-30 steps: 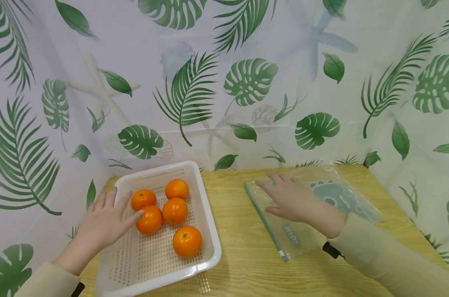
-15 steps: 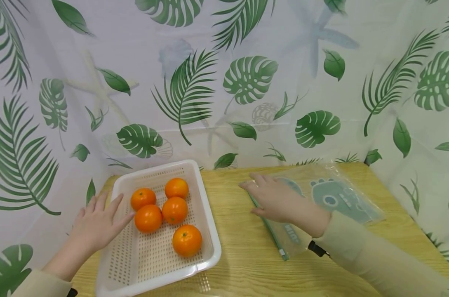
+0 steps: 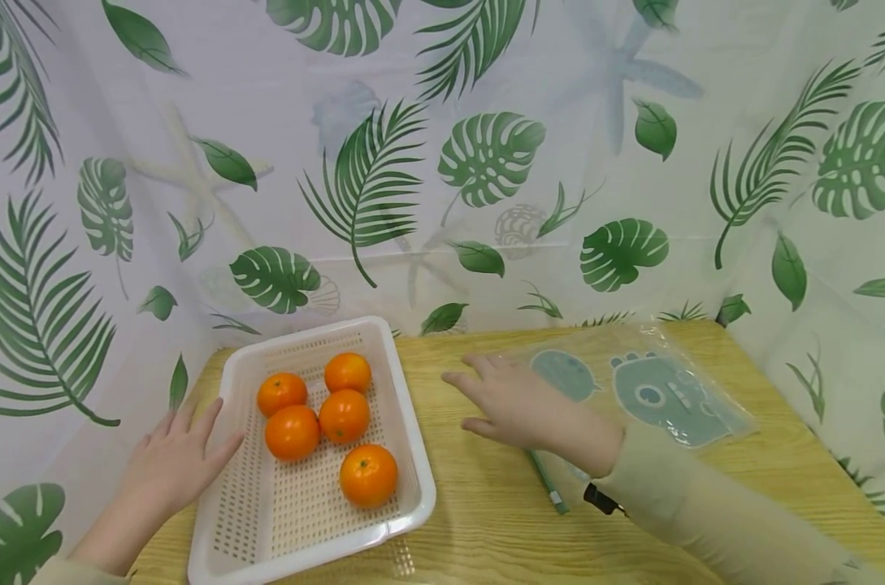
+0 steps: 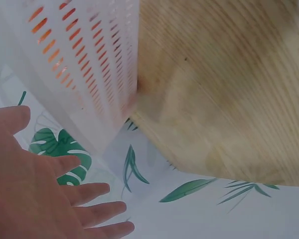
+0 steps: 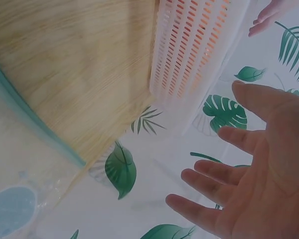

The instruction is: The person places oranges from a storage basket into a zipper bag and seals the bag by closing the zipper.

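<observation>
From the head view, find five oranges (image 3: 344, 416) inside the white basket (image 3: 416, 435) on the bench (image 3: 479, 536); if picking, probably best to cup one from above (straight up, no dragging). Note the left hand (image 3: 171, 467) palm-down just beside the basket, the right hand (image 3: 511, 402) stretched past the edge of the clear bag (image 3: 669, 398). From the left wrist view, see that hand spread, holding nothing; from the right wrist view, likewise spread and empty.

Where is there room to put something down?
Bare table shows between the basket and the bag, though the right hand is over part of it. The basket's near-left corner is free too. Its far half is crowded: four oranges bunch together.
</observation>
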`<state>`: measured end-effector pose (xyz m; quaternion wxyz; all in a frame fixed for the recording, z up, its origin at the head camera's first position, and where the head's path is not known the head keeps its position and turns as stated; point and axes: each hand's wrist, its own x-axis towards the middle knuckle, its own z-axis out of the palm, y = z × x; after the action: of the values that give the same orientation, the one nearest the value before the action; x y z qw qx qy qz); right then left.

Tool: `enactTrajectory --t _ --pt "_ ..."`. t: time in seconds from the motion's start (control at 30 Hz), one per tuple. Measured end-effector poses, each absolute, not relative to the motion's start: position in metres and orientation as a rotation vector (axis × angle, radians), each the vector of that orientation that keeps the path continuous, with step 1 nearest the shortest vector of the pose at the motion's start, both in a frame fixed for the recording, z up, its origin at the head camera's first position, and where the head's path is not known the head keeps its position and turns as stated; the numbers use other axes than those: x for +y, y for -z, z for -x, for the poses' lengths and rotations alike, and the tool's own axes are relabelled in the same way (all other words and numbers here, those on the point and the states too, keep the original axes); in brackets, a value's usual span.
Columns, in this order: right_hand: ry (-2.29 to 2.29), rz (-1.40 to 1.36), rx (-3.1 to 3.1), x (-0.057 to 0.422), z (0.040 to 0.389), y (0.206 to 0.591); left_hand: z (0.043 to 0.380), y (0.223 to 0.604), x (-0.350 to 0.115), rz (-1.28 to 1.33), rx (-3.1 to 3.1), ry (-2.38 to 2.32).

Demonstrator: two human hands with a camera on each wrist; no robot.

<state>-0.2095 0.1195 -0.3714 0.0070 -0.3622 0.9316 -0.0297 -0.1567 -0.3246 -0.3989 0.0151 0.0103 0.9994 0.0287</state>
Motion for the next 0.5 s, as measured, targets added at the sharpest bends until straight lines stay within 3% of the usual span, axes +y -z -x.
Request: enactTrajectory --t 0.5 --pt "0.119 1.123 2.877 0.097 0.206 0.381 0.148 0.416 -0.342 0.015 3.071 -0.19"
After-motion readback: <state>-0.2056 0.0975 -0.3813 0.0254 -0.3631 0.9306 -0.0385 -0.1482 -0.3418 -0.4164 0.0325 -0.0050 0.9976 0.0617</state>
